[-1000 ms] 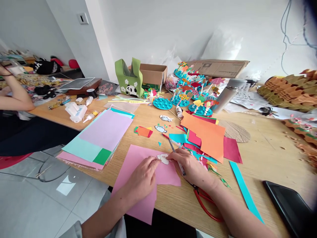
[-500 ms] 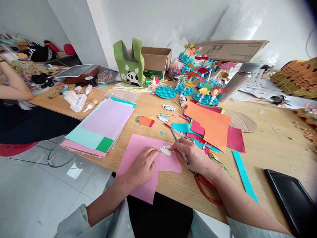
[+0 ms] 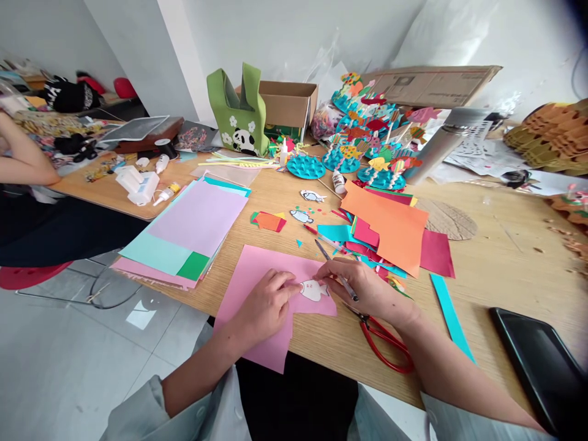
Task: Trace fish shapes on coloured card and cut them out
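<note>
Right now the white fish cut-out [image 3: 313, 290] lies on the pink sheet [image 3: 252, 269], between the two hands, its head toward nine o'clock and its tail toward three. Taking the fish as the dial's centre, with twelve pointing away from the person, the left hand [image 3: 269, 303] comes in from eight o'clock, fingers loosely bent and fingertips at the head; whether they pinch the paper or only press on it, I cannot tell. From two o'clock, the right hand [image 3: 356, 282] grasps a pen [image 3: 323, 251], one end of which points toward eleven, clear of the fish, while its fingertips meet the cut-out's upper edge. Red-handled scissors [image 3: 384, 334] lie at four o'clock, partly beneath the right hand and forearm. Around twelve are two outlined fish [image 3: 301, 216], and toward one an orange sheet [image 3: 386, 226] lies over coloured scraps [image 3: 335, 233].
</note>
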`<action>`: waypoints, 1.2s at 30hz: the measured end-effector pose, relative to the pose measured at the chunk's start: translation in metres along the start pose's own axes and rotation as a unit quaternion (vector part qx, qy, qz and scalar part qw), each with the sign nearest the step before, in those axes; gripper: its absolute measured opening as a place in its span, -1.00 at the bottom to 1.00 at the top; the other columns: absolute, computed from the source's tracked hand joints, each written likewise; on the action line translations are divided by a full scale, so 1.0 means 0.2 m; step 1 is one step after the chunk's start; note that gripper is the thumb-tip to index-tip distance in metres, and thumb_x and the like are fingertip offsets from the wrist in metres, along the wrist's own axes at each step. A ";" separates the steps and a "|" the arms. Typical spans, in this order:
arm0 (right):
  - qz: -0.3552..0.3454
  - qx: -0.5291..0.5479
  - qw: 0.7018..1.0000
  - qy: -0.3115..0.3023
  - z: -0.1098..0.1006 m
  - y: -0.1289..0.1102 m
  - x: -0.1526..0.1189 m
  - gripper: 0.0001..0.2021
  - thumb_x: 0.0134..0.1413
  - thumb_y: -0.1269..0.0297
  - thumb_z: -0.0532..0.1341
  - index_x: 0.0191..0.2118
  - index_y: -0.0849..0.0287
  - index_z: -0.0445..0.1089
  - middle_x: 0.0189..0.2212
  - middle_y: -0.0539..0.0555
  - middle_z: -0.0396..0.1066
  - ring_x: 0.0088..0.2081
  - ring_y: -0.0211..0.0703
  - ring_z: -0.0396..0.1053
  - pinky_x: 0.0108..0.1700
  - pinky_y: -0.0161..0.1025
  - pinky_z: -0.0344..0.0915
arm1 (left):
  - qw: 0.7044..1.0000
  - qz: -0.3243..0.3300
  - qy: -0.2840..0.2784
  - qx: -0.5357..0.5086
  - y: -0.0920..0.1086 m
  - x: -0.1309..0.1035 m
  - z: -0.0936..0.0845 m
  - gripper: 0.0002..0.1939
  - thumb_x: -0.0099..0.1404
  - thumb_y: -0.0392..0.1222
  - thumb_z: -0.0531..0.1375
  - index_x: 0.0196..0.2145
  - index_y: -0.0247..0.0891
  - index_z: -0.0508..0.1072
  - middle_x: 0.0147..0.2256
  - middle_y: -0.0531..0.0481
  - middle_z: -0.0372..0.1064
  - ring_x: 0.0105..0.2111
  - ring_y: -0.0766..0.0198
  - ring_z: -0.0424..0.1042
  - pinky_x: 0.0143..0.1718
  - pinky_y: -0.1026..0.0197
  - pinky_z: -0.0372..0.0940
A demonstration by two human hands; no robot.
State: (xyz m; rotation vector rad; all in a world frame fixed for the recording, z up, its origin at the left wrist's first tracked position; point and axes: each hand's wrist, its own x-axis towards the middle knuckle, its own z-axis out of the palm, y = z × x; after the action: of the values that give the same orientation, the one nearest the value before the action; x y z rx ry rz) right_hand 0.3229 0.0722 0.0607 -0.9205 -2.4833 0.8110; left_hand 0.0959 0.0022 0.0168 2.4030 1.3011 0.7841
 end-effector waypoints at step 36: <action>-0.039 -0.128 0.991 0.003 0.06 0.10 0.00 -0.37 0.01 0.26 0.36 0.20 -0.04 0.18 0.15 0.17 0.30 0.31 0.23 -0.06 0.17 0.31 0.11 | 0.998 0.035 0.018 -0.041 0.00 0.00 -0.02 -0.66 0.27 -0.54 0.03 -0.22 -0.27 0.53 -0.13 -0.12 0.40 -0.08 0.15 0.32 -0.09 0.04 0.35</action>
State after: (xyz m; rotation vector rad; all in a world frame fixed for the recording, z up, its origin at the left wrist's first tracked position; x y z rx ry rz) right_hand 0.3261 0.0810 0.0398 -0.8978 -2.6410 0.4709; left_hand 0.0936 0.0030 0.0193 2.3906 1.1789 0.8856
